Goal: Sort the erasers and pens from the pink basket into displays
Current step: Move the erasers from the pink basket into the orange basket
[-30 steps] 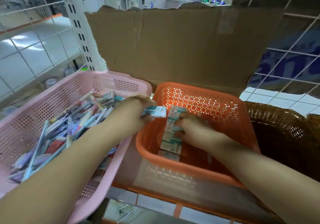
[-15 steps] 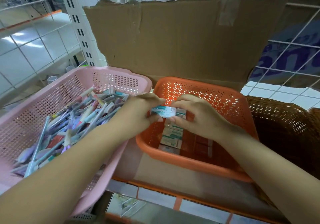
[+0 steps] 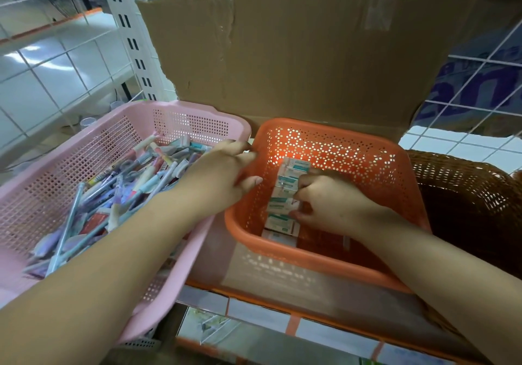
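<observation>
Slotting job in progress, by the look of it. Got the right hand [image 3: 330, 203] down inside the orange basket [image 3: 353, 155], fingers curled round one eraser [image 3: 282, 205] and easing it into the row of erasers [image 3: 293, 167] along the basket's left side. Got the left hand [image 3: 223, 178] hanging loose over the join between pink basket [image 3: 197, 107] and orange rim, nothing visible in it.

Tips for doing this bit well:
- keep the label facing the same way as the neighbours
- push it snug against the boxes either side to keep the line straight
- let go only once seated flat on the basket floor, no dropping from height
- maybe rest that free hand on the orange rim to stop any sliding

After that, probably back into the pens [image 3: 135, 184] pile in the pink basket to dig for more erasers, likely buried under the long stuff
</observation>
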